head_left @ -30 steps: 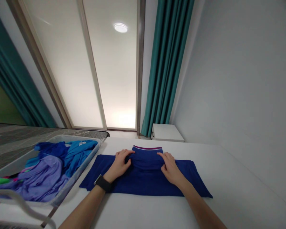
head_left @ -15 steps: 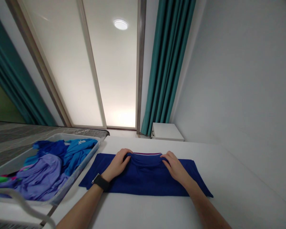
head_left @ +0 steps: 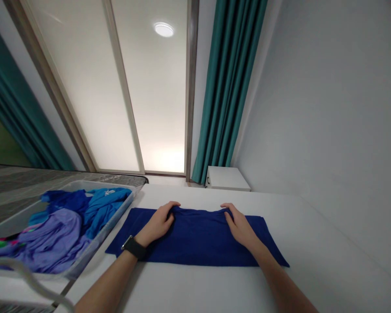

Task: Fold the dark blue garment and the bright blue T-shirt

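A dark blue garment (head_left: 198, 241) lies folded into a wide band on the white table (head_left: 189, 289). My left hand (head_left: 161, 221), with a black watch on its wrist, pinches the garment's far edge left of the middle. On the right of the middle, my right hand (head_left: 237, 224) grips the same far edge between thumb and fingers. The cloth between my hands is slightly gathered, and its collar is out of sight.
Left of the table stands a translucent bin (head_left: 107, 226) with purple and blue clothes (head_left: 60, 232). A pale curved tube (head_left: 29, 278) crosses the lower left corner. A small white cabinet (head_left: 228, 178) stands beyond the table, by the wall.
The collar with its striped edge, visible between my hands before, is now hidden by plain blue cloth. Both hands have curled the far edge over slightly. The view has shifted a little.
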`<state>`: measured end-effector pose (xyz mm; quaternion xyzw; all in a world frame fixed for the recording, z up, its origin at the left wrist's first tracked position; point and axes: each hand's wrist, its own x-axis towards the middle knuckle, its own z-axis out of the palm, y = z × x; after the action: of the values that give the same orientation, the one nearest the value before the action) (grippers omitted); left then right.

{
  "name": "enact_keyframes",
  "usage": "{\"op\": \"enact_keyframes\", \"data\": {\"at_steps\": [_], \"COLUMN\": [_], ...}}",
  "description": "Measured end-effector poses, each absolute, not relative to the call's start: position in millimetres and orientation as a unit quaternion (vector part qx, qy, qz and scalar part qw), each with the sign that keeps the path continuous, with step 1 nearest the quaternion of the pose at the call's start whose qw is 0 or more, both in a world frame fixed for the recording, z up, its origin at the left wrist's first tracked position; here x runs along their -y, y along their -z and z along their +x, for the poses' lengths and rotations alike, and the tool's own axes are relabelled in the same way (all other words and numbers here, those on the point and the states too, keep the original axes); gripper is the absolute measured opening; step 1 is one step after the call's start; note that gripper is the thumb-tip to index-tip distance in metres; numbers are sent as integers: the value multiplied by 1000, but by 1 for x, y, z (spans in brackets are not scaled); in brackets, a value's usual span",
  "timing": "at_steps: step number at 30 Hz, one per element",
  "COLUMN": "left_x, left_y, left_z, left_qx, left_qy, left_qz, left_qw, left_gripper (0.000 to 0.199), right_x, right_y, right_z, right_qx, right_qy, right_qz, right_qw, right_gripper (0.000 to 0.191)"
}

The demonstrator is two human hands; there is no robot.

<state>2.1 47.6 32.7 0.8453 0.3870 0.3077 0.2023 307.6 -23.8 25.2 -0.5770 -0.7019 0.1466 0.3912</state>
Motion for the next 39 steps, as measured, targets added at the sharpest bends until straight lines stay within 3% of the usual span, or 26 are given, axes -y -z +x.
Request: {"op": "enact_keyframes", "data": {"at_steps": [9,15,22,25,27,32,35,39], "left_x": [-40,-46,-47,-42,-40,-40,-41,-39], "left_y": [-40,-32,-35,-49,-59,-66,-60,-51], "left_z": [12,11,9,4,0,-5,-7,-3], "left_qx": [-424,-400,-417,-379,-369,-421,-437,-431], "left_qy": [-279,-290,-283,-280,-290,-265,-242,-227], "left_qz": [834,832,813,833,836,819,798,750], "left_qw": [215,253,291,289,285,287,336,447], "left_gripper": [33,36,43,35,40,46,42,48], "right_x": [29,17,23,28,31,35,36,36], "right_y": [-27,-21,-22,-30,-36,-46,-45,-41], "right_z": [301,300,297,300,302,308,309,304], "right_qx": [735,727,735,744,731,674,655,638], "right_qy": [-129,-130,-170,-160,-144,-175,-243,-301], "right_qz": [-587,-571,-557,-548,-561,-643,-665,-644], "right_qw": [313,359,347,346,361,319,264,297], "right_gripper": [37,24,42,35,30,41,42,46]}}
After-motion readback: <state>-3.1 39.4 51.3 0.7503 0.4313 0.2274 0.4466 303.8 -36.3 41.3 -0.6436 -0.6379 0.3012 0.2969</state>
